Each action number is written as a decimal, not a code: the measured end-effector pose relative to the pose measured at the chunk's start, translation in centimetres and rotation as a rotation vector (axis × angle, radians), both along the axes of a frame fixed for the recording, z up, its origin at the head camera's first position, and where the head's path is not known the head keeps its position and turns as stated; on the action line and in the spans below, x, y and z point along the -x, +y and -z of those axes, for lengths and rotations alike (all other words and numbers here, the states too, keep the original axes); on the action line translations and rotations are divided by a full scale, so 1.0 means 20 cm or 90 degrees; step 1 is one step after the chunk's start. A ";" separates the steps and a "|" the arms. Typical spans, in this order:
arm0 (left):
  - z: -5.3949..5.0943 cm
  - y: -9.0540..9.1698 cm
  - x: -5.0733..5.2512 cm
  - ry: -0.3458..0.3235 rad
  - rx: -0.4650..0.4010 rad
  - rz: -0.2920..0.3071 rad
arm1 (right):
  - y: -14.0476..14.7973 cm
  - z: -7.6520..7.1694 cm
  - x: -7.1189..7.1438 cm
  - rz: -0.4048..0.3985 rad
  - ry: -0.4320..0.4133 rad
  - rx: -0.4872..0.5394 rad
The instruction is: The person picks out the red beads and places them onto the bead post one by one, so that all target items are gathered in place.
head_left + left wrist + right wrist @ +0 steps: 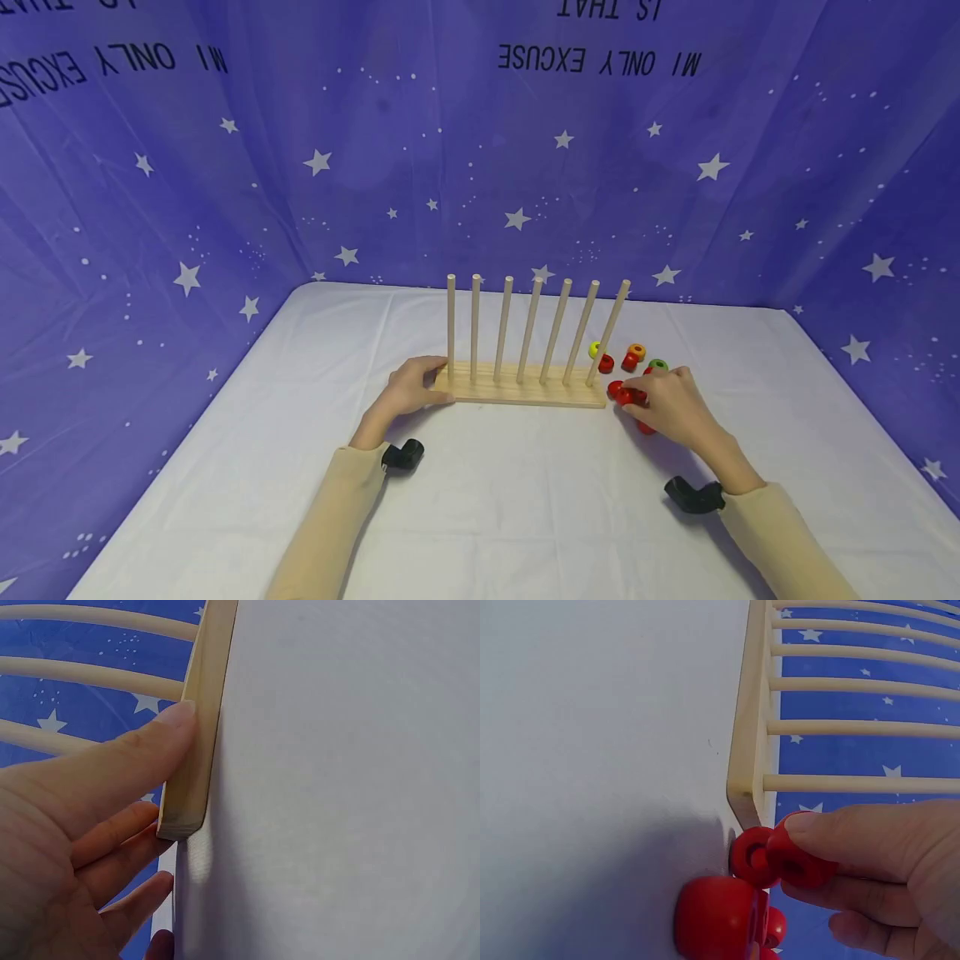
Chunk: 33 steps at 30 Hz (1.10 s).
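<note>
A pale wooden base with several upright pegs stands mid-table. At its left end, my left hand grips the base, thumb on the front edge; the left wrist view shows the thumb pressed on the wood and the other fingers behind. Beyond the right end, my right hand is at a group of red beads. In the right wrist view my right hand pinches a red bead between thumb and fingers, against another red bead; a larger-looking red bead lies nearer the camera.
Behind the red group lie a yellow-green bead, an orange bead and a green bead. A white cloth covers the table. A purple star-patterned curtain hangs at the back and sides.
</note>
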<state>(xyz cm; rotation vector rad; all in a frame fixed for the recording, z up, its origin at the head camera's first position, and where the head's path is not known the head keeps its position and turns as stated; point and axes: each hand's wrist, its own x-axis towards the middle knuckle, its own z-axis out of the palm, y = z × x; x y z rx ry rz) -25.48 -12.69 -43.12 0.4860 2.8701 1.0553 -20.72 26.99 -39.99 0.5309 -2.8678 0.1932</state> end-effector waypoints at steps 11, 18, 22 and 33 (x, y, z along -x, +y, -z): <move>0.01 0.00 0.00 -0.008 -0.007 -0.004 | -0.01 -0.06 -0.01 -0.003 0.067 0.003; 0.01 -0.01 0.00 -0.018 -0.018 -0.011 | -0.01 -0.08 0.00 -0.013 0.121 0.019; 0.01 -0.01 0.00 -0.018 -0.016 -0.010 | 0.00 -0.10 0.00 -0.023 0.166 0.045; 0.00 -0.01 0.00 -0.027 -0.007 -0.017 | -0.01 -0.13 0.03 -0.067 0.293 0.120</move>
